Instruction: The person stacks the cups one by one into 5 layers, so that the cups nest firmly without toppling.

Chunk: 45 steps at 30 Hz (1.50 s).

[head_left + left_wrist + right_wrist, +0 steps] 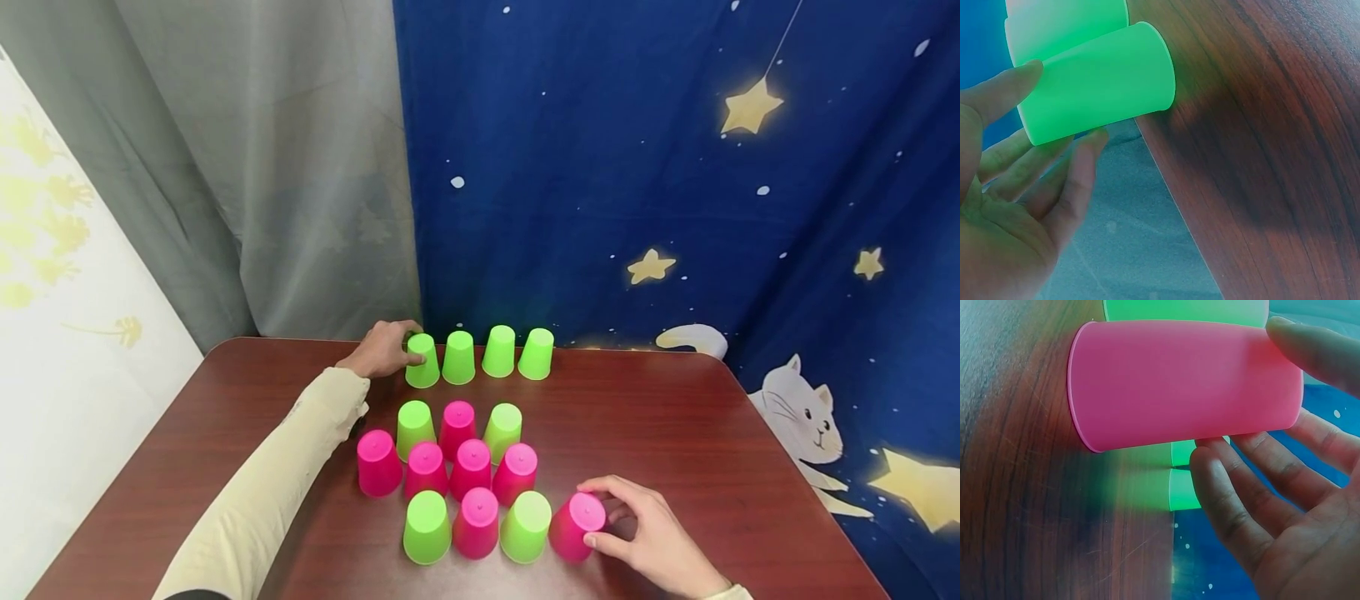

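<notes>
Upside-down plastic cups stand in rows on the table. My left hand [384, 348] grips the leftmost green cup [422, 367] of the back row, thumb on one side and fingers on the other. Its rim is down on the wood in the left wrist view, where the green cup [1104, 81] lies between thumb and fingers. At the right end of the front row, my right hand [651, 533] holds a pink cup [576, 527] near its base. The right wrist view shows this pink cup [1179, 381] upside down, with a green cup [1185, 309] close beside it.
Between the front and back rows stand a row of pink cups [472, 467] and, behind it, a green cup [415, 429], a pink cup [457, 425] and another green cup [503, 429]. The brown table [660, 425] ends at a grey curtain [322, 167] and a blue starry curtain [570, 167].
</notes>
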{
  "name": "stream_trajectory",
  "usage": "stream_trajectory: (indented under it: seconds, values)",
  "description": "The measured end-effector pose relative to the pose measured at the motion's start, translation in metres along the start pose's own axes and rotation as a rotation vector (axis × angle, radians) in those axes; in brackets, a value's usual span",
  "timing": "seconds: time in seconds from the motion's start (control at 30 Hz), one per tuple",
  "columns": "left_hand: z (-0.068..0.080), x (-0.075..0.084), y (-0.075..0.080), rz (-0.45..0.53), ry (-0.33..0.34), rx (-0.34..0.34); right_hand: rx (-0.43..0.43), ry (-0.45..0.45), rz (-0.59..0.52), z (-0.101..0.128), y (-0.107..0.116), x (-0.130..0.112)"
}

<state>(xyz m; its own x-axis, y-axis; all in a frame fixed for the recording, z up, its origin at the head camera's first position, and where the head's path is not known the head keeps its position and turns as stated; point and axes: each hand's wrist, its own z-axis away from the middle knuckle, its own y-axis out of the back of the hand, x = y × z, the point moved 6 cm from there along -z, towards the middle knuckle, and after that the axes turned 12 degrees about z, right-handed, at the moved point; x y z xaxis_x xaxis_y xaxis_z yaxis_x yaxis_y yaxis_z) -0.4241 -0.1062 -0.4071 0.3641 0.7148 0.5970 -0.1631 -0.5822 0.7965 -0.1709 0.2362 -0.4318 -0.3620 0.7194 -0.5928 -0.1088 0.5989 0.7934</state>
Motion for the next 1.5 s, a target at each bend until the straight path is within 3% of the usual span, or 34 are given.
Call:
stream_trajectory:
  seconds: [0.47,0.77,1.0,1.1,1.5]
  values:
    - [0.007,-0.010,0.004,0.042,0.035,-0.018,0.003,0.031,0.002,-0.003,-0.002,-0.001]
    - [0.025,-0.008,0.018,0.087,0.029,0.004,0.009,0.027,0.014,-0.004,-0.001,0.000]
    - [0.051,-0.002,0.032,0.148,-0.010,0.053,0.050,0.068,0.038,-0.009,0.005,-0.003]
    - [0.067,0.002,0.035,0.182,-0.029,0.079,0.041,0.043,0.044,-0.012,0.007,-0.003]
    - [0.132,0.010,0.025,0.229,-0.071,0.156,0.076,-0.042,0.012,-0.030,0.012,0.016]
